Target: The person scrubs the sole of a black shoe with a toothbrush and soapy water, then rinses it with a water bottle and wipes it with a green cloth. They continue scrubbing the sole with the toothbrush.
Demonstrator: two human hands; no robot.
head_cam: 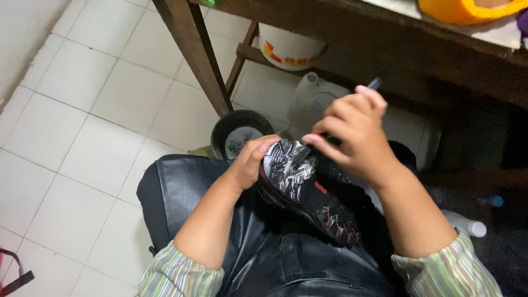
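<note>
A black shoe (311,198) lies sole-up on my lap, its tread marked with grey and red patterns. My left hand (250,162) grips the toe end of the shoe, thumb on the sole. My right hand (355,132) holds a thin dark brush (308,151), whose tip rests on the sole near the toe. The brush's handle end sticks out above my fingers. I wear striped sleeves and a black apron (187,187) over my lap.
A round dark pot (234,129) with pale liquid stands on the tiled floor below a wooden table leg (195,55). A white bucket (289,49) and a clear plastic jug (313,96) sit under the table. A yellow object (465,10) lies on the tabletop.
</note>
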